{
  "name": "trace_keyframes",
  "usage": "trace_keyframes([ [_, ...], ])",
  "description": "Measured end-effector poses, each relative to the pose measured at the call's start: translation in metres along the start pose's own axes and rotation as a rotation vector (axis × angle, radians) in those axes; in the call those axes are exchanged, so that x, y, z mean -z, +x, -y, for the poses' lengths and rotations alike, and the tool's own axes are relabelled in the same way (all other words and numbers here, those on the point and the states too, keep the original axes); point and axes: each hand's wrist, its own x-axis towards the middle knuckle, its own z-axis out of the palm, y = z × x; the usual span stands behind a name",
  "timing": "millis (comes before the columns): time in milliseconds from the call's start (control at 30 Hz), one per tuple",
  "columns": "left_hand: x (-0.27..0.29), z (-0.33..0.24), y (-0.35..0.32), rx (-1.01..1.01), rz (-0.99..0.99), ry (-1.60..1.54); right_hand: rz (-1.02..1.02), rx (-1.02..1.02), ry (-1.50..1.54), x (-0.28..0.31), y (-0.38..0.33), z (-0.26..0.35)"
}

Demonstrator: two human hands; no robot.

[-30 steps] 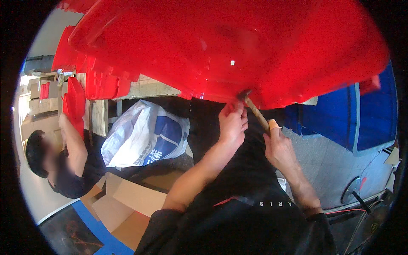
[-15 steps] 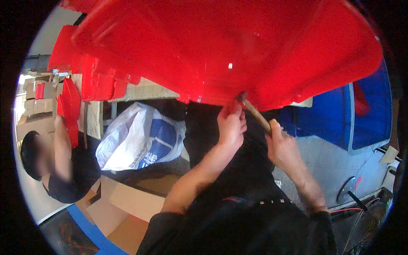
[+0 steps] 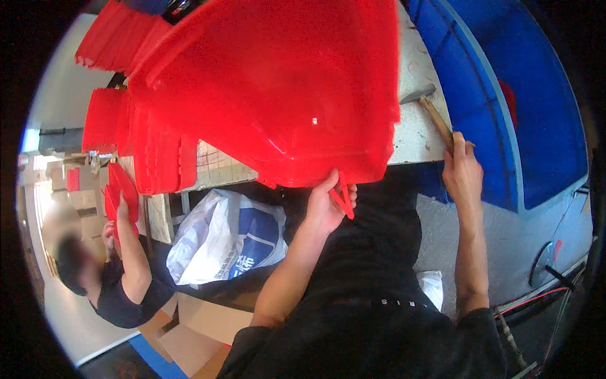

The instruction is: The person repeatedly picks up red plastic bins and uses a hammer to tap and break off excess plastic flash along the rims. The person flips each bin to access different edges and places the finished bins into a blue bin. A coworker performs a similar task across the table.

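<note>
A large, glossy red plastic piece fills the upper middle of the view, its near rim jutting over the worktable's edge. My left hand is closed at that rim, thumb against it. A thin red plastic strip, bent to a V, pokes out between its fingers. Whether the strip joins the large piece, I cannot tell. To the right, my right hand grips the wooden handle of a hammer. The hammer's dark head lies at the tabletop, beside the red piece's right side.
Stacked red plastic parts stand on the worktable at left. A big blue bin borders it at right. Below are a white-and-blue sack and an open cardboard box. At far left a person handles red pieces.
The hammer has swung right, from the rim beside my left hand to the tabletop. The red piece now sits further left, and the thin red strip shows in my left hand.
</note>
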Motion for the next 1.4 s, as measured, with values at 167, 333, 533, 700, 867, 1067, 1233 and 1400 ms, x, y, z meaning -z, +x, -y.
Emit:
trace_keyframes([
  [167, -0.006, -0.004, -0.014, -0.092, 0.058, -0.027, -0.081, 0.282, 0.142, 0.019, -0.004, 0.028],
  [333, -0.015, 0.005, -0.018, -0.068, 0.034, -0.109, 0.038, 0.408, 0.826, -0.001, -0.002, 0.107],
  [533, -0.036, 0.009, -0.068, 0.279, 0.328, -0.249, 0.12, 0.526, 0.73, -0.015, 0.025, 0.126],
  [700, -0.058, -0.033, -0.103, -0.753, 0.644, 1.274, 0.346, 0.643, 0.514, -0.002, 0.075, 0.134],
  [867, -0.092, -0.083, -0.012, -1.202, 0.355, 2.06, 0.572, 0.804, 0.379, 0.017, 0.153, 0.182],
  [1067, -0.115, -0.151, 0.024, -0.872, 0.683, 1.91, 0.2, 0.995, 0.275, 0.028, 0.243, 0.262],
  [1233, -0.128, -0.196, 0.053, -1.593, 0.712, 1.895, 0.123, 0.736, 0.055, -0.017, 0.32, 0.309],
  [1400, -0.116, -0.213, 0.112, -1.669, 0.557, 2.01, 0.017, 0.818, -0.119, -0.072, 0.355, 0.316],
])
